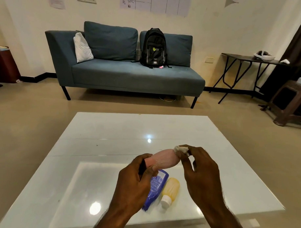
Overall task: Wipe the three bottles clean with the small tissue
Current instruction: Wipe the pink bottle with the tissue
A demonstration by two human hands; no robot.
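My left hand grips the dark-capped end of a pale pink bottle, held level above the white table. My right hand pinches a small white tissue against the bottle's far end. Below my hands, a blue bottle lies on the table, partly hidden by my left hand. A yellow bottle with a white cap lies right beside it, cap toward me.
A glossy table top stretches out ahead and to both sides of the bottles. Beyond it stand a teal sofa with a black backpack, a folding side table and a brown stool at right.
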